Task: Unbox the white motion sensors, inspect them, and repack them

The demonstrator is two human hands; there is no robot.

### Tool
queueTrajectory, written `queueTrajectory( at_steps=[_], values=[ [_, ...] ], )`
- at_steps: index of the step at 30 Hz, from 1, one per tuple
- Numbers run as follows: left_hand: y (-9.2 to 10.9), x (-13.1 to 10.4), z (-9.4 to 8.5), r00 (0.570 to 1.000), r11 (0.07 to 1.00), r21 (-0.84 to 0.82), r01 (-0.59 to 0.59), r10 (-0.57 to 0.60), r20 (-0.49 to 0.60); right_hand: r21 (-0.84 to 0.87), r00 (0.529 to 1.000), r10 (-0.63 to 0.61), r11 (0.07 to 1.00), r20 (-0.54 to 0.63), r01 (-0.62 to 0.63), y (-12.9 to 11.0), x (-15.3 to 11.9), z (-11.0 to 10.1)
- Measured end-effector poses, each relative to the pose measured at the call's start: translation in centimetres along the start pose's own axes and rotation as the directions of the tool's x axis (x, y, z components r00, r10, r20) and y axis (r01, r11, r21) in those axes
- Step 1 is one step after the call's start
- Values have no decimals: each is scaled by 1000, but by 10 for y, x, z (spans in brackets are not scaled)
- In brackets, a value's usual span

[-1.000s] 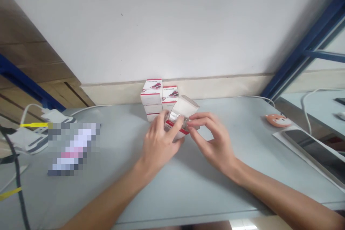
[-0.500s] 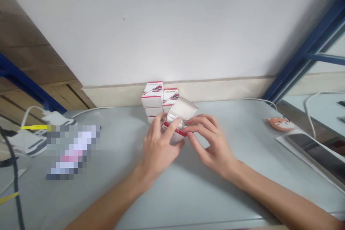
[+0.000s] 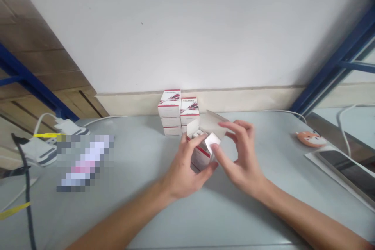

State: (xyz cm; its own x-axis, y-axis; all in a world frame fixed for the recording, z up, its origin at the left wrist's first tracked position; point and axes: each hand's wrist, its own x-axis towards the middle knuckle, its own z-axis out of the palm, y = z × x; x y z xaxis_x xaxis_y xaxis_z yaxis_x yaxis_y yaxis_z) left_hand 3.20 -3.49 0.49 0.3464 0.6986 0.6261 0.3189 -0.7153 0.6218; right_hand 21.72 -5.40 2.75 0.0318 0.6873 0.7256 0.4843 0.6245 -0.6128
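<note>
A small white-and-red cardboard box (image 3: 201,157), tilted with its top open, is held in my left hand (image 3: 184,170), whose fingers and thumb wrap its sides. White contents show inside, too blurred to name. My right hand (image 3: 243,156) is at the box's right side. Its thumb presses on the white side flap (image 3: 212,140), while the index finger touches the raised lid flap (image 3: 215,122). Behind the box, near the wall, stands a stack of matching closed boxes (image 3: 170,103), several in two columns, the left one taller.
Power strips (image 3: 68,128) with plugs and cables lie on the left of the grey-blue table (image 3: 140,218), beside a pixelated patch. At the right are an orange animal-face object (image 3: 310,139) and a dark phone-like slab (image 3: 345,170) on white. A blue frame (image 3: 328,58) rises behind.
My right hand has shifted from the box's opening to its flaps, and the side flaps now stand up. My left index finger has drawn back from the contents. The view has shifted slightly.
</note>
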Motion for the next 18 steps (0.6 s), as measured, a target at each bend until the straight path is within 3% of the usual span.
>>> queueTrajectory(
  at_steps=[2, 4, 8, 12, 14, 18],
  values=[
    [0, -2, 1, 999, 998, -65, -26, 28, 25, 139, 994, 109, 984, 9, -109, -2, -1, 1],
    [0, -4, 4, 1000, 986, -169, -5, 5, 3, 244, 991, 131, 961, 23, -132, -3, -1, 1],
    [0, -4, 8, 997, 953, -294, 75, -74, 16, 151, 986, -92, 986, 141, 70, -1, 6, -9],
    [-2, -1, 10, 998, 953, -301, -31, 13, -64, 117, 926, -248, 968, 285, 223, 2, 10, -17],
    [-1, -1, 10, 997, 951, -308, -15, -8, -72, 101, 933, -235, 971, 272, 216, 1, 9, -16],
    [4, -1, 10, 990, 948, -288, 133, -142, -9, 59, 981, -133, 990, 144, 125, -2, 5, -9]
  ],
)
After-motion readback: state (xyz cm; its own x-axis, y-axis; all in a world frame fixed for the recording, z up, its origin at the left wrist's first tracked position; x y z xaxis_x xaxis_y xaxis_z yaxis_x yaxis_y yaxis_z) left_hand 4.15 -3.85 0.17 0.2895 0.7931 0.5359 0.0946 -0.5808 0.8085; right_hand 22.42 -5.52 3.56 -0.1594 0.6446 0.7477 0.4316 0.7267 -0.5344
